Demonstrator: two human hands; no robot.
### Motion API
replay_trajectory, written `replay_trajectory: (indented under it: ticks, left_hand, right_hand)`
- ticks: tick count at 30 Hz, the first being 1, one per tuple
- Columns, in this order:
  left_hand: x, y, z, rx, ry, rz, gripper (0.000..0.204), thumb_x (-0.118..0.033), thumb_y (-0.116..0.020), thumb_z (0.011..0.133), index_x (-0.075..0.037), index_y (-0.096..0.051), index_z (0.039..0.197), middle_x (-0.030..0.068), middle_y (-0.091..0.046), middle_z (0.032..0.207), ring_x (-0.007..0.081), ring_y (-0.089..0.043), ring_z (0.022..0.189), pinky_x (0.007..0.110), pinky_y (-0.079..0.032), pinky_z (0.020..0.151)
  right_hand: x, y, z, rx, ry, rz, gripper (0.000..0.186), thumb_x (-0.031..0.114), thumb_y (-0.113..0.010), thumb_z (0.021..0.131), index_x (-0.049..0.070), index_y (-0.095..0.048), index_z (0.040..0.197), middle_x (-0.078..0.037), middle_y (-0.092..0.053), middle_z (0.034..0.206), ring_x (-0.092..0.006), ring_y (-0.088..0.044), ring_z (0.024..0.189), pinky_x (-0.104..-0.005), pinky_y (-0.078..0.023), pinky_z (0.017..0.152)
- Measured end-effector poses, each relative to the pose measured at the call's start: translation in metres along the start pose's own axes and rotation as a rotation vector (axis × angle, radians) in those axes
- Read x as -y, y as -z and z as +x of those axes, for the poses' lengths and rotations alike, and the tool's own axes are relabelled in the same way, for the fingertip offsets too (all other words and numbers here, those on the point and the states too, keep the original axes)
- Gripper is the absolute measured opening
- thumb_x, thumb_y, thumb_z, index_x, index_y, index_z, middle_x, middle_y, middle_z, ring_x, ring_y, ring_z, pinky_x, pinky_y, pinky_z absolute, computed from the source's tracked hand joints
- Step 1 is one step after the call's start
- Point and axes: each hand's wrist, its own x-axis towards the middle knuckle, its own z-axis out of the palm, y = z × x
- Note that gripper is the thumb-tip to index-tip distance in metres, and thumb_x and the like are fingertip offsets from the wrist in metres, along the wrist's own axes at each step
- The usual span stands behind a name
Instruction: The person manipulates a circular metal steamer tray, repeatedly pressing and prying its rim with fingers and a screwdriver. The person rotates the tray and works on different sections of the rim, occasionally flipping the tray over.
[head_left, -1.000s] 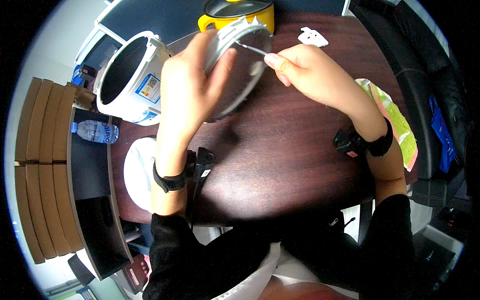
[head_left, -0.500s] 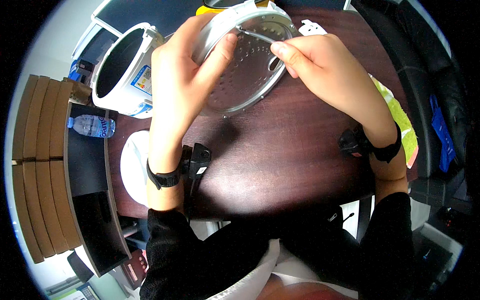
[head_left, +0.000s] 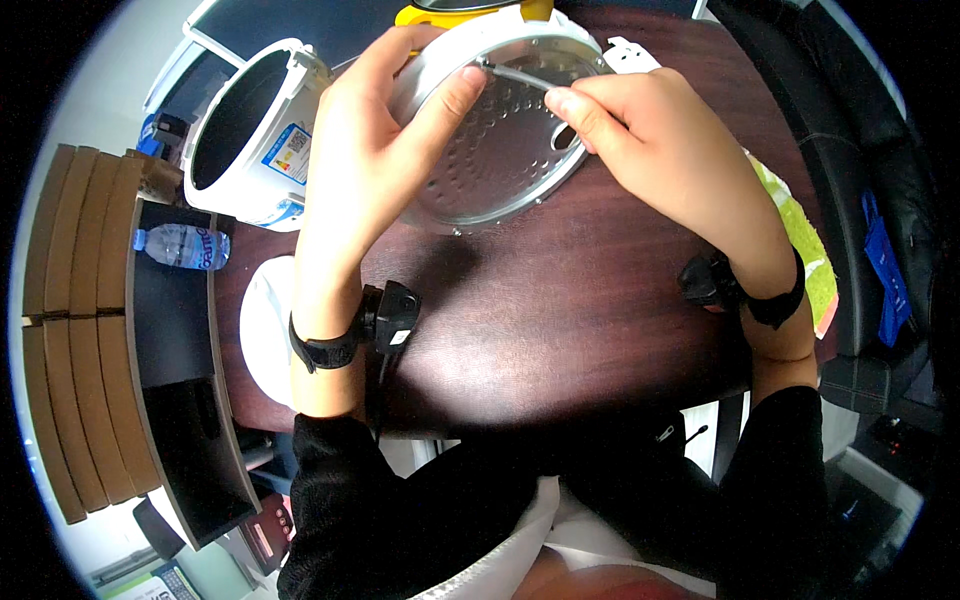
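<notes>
A round rice cooker lid (head_left: 490, 175) with a white rim and a dimpled metal inner plate is held tilted above the table's far side. My left hand (head_left: 385, 130) grips its left edge, thumb over the rim and fingers behind. In my right hand (head_left: 640, 130) a slim silvery rod-like tool (head_left: 522, 76) is pinched between thumb and fingers. Its dark tip touches or nearly touches the plate's upper edge, close to my left thumb. What kind of tool it is, I cannot make out.
The white rice cooker body (head_left: 250, 135) stands open at the far left. A white round piece (head_left: 265, 330) lies by my left forearm. Beyond the lid is a yellow thing (head_left: 420, 17); a white part (head_left: 630, 55) and green cloth (head_left: 815, 270) sit right. A water bottle (head_left: 185, 246) lies left.
The lid has shifted slightly right, with my left hand moving along. The rod's tip stays at the plate's upper edge, and my right hand has barely moved.
</notes>
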Motion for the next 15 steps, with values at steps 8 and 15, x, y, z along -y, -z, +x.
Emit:
replay_trajectory:
  ticks: [8,15]
  left_hand:
    - [-0.011,0.0,0.0,0.018,-0.009,0.059,0.037,-0.028,-0.069,0.089,0.0,-0.064,0.114,0.016,-0.071,0.091,0.0206,-0.071,0.077,0.03,-0.054,0.067]
    - [-0.022,-0.008,-0.005,-0.025,-0.06,0.112,0.035,-0.023,-0.071,0.087,-0.001,-0.064,0.114,0.0169,-0.071,0.082,0.0226,-0.072,0.069,0.031,-0.054,0.061]
  right_hand:
    - [-0.001,0.0,-0.007,-0.126,0.098,-0.263,0.036,0.031,-0.058,0.095,0.004,-0.066,0.073,-0.018,-0.059,0.059,-0.0331,-0.06,0.054,-0.0424,-0.046,0.053]
    - [0.013,0.015,-0.02,-0.091,0.108,-0.408,0.03,0.028,-0.058,0.097,0.004,-0.068,0.082,-0.017,-0.057,0.059,-0.03,-0.059,0.051,-0.0384,-0.041,0.05]
